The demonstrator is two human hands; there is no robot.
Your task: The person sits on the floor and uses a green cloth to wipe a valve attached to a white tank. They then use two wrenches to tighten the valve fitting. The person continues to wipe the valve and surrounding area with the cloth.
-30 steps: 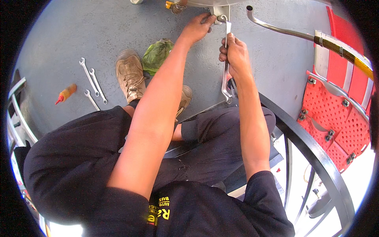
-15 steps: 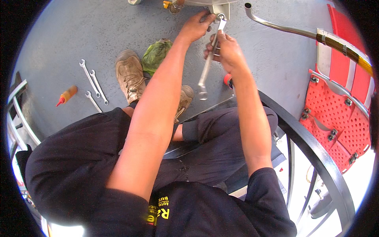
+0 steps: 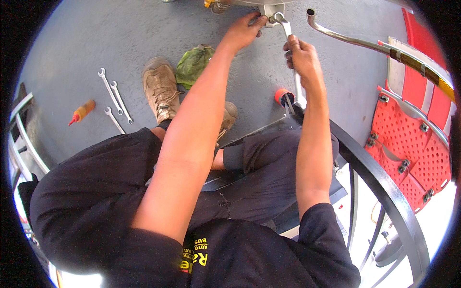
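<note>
My right hand point(image 3: 303, 60) is wrapped round a long silver ring wrench point(image 3: 287, 29), whose far ring end sits at a bolt on a pale metal bracket point(image 3: 272, 8). The wrench's other end reaches back beside my right wrist. At the bracket's left side is my left hand point(image 3: 242, 32), its thumb and curled fingers pressed together close to the wrench's ring. Whatever small part those fingers pinch is hidden. The bracket hangs from a rounded pale body at the top edge.
Three wrenches point(image 3: 116, 98) and an orange bottle point(image 3: 84, 111) lie on the grey floor to the left. A green cloth point(image 3: 192, 66) rests by my boot point(image 3: 161, 89). Rightward are a red container point(image 3: 283, 97) with tools, a bent steel pipe point(image 3: 336, 34), a black curved frame point(image 3: 379, 185) and red perforated panels point(image 3: 408, 144).
My right hand has swung the wrench handle to the right, toward my right forearm, with the ring end staying at the bracket. My left hand remains by the bracket.
</note>
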